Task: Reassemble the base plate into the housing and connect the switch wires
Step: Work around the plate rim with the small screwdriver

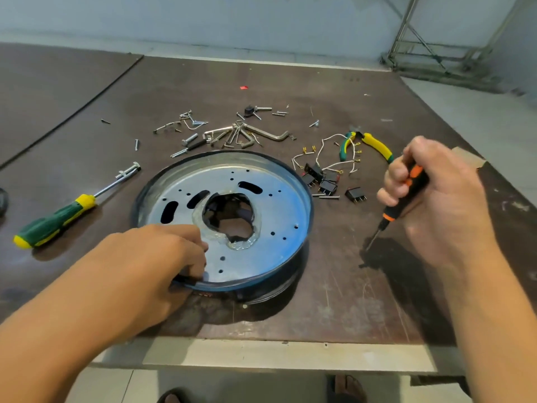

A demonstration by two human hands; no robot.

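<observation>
A round silver base plate [276,210] with slots, small holes and a ragged centre opening lies inside the dark circular housing [308,228] at the table's middle. My left hand [157,266] grips the housing's near-left rim, fingers curled over its edge onto the plate. My right hand [433,196] holds an orange-and-black screwdriver [406,196] to the right of the housing, its tip pointing down close to the table. Black switches [322,178] with white wires [325,144] lie behind the housing on the right.
A green-and-yellow screwdriver [55,219] lies at the left. Yellow-and-green pliers [374,144], hex keys [255,132] and several loose screws [186,141] are scattered across the back of the brown table [348,301]. The table's front edge runs just below the housing.
</observation>
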